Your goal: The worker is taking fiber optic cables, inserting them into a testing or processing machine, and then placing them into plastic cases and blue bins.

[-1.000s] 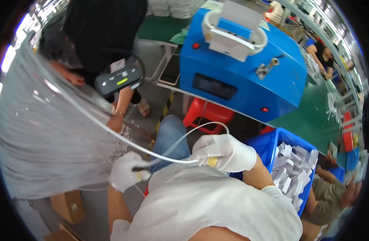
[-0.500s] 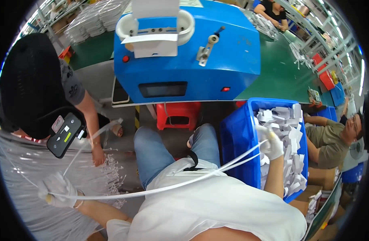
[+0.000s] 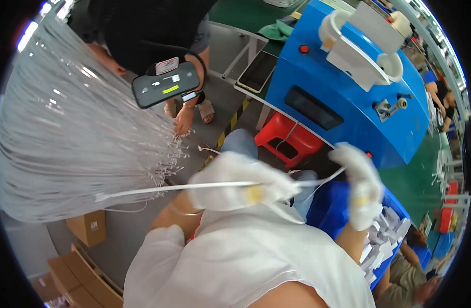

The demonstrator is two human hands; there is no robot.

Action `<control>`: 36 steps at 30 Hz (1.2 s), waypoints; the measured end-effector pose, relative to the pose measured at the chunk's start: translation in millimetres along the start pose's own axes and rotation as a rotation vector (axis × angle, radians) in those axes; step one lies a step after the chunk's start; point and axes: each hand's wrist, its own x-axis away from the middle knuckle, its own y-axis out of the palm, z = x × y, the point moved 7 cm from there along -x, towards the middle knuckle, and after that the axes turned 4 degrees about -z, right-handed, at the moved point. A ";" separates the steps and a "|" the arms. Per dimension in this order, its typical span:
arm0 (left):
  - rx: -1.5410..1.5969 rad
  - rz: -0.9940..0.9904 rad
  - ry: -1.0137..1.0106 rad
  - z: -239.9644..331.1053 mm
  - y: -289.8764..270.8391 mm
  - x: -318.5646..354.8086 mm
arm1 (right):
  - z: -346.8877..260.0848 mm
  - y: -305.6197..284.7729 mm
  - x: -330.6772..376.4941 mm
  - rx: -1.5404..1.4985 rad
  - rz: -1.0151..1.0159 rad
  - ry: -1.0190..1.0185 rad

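Below, blue bin of white pieces.

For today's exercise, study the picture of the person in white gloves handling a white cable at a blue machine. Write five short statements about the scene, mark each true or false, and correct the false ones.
1. Both hands wear white gloves. True: the left hand and the right hand are gloved.
2. The left hand grips a white cable. True: the cable runs out to the left from the fist.
3. The machine ahead is red. False: it is blue; only a small stool below it is red.
4. The bin under the right hand is green. False: it is blue, with white pieces in it.
5. The large bundle of white cables hangs on the right. False: it hangs on the left.
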 end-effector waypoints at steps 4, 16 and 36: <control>0.259 0.137 -0.030 -16.3 2.6 -25.2 | 16.3 49.4 -4.4 -0.117 -0.326 0.177; 0.366 0.448 0.049 -24.3 -59.3 -89.9 | 50.0 -123.8 79.4 0.089 0.395 0.555; -0.009 0.595 0.020 -21.8 -98.9 -184.8 | 41.9 -140.6 40.2 0.275 0.519 0.417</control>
